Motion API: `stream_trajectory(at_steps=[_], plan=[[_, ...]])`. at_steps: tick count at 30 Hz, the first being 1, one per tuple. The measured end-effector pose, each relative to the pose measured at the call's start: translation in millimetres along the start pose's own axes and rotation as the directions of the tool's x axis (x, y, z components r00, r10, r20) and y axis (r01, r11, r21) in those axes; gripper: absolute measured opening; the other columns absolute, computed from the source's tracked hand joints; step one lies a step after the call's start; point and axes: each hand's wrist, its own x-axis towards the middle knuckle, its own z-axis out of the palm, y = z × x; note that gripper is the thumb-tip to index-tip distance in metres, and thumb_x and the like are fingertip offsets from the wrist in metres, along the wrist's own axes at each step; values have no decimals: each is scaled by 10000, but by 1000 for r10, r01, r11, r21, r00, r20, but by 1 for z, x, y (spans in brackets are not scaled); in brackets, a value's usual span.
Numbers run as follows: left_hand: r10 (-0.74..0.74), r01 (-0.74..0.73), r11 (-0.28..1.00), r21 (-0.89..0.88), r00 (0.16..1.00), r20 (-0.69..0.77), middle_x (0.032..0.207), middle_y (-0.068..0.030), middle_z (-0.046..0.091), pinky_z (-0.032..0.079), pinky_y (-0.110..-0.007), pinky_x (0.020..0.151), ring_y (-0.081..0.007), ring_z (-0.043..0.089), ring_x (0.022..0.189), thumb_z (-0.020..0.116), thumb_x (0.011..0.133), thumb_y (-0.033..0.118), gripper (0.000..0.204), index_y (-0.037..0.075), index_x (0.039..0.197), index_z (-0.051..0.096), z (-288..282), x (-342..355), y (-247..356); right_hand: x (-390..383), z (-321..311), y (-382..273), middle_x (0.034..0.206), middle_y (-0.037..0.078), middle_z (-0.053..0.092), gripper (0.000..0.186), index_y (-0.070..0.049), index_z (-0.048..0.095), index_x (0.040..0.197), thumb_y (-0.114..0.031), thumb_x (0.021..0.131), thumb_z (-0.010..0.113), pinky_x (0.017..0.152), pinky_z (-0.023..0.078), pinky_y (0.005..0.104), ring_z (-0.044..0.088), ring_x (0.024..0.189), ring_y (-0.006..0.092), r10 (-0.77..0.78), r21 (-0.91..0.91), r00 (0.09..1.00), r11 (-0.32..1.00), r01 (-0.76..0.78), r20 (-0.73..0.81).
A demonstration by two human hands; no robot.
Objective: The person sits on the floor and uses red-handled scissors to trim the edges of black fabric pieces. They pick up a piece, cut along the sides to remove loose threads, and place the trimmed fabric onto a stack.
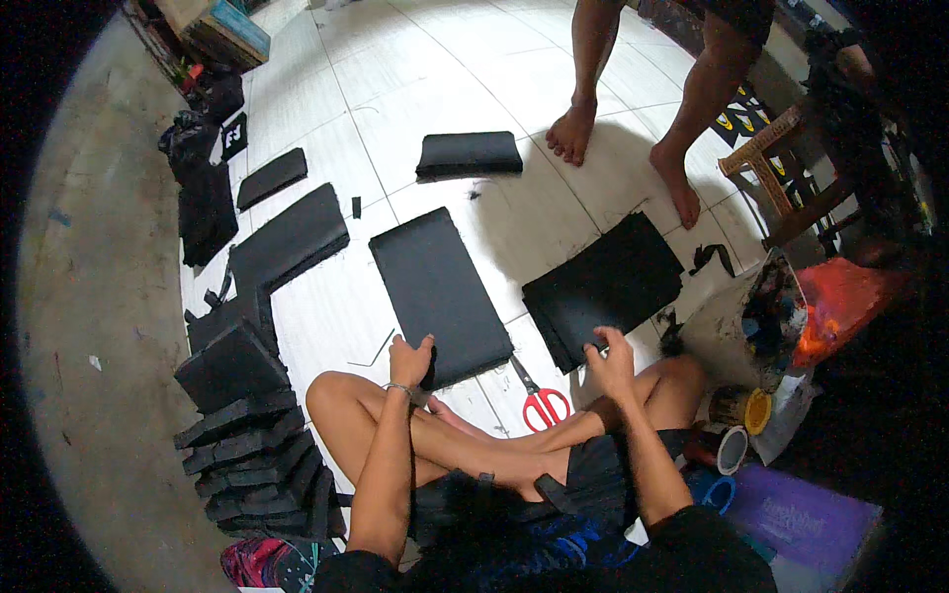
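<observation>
While black bundles (249,462) sit piled at left, the left hand (407,364), fingers apart, is by the neat middle stack (445,296), and the right hand (613,364), pinching maybe, I can't tell, is by the pile (608,285) not yet neat.

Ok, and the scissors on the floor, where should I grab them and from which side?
Probably by the red handle loops, coming from above on your right: the scissors lie with both loops toward you and angled right, while the blades point away and to the left.
</observation>
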Motion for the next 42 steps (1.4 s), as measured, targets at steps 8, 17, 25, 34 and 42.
stream_trajectory(at_steps=[8,17,25,34,42], plan=[[-111,112,993,-46,993,27,1186,-396,535,436,-422,989,-475,558,1114,684,786,437,807,-200,1216,436,14,-7,-16,5,78,-41,1037,235,658,388,55,624,1104,-178,798,677,823,520,390,664,917,340,-79,172,977,984,45,198],[-83,104,925,-366,994,72,1199,-256,575,441,-347,948,-302,582,1083,664,842,225,575,-146,1217,437,32,-43,11,8,153,-94,1251,298,474,647,119,374,1294,-246,844,660,989,411,470,455,1208,431,-70,-57,960,994,88,270],[14,15,903,-429,998,63,1178,-256,557,443,-339,943,-302,578,1049,663,842,213,631,-158,1254,362,41,-27,-15,2,157,-101,1347,361,391,706,150,344,1320,-258,838,660,1100,313,464,381,1279,459,-91,-45,957,993,107,275],[65,-70,989,-127,997,-45,1297,-328,468,340,-410,1069,-397,440,1253,652,832,240,621,-147,1251,407,19,-43,-26,31,80,-60,1390,328,391,688,114,418,1308,-283,806,672,1100,300,497,368,1309,454,-150,-120,983,979,162,104],[399,-483,687,543,875,274,1542,-194,250,219,-539,1138,-333,236,1432,610,868,293,691,-26,1424,352,39,-82,-2,23,90,10,1332,288,477,380,33,598,1167,-162,842,626,968,431,501,482,1198,436,-146,-490,977,847,206,159]])
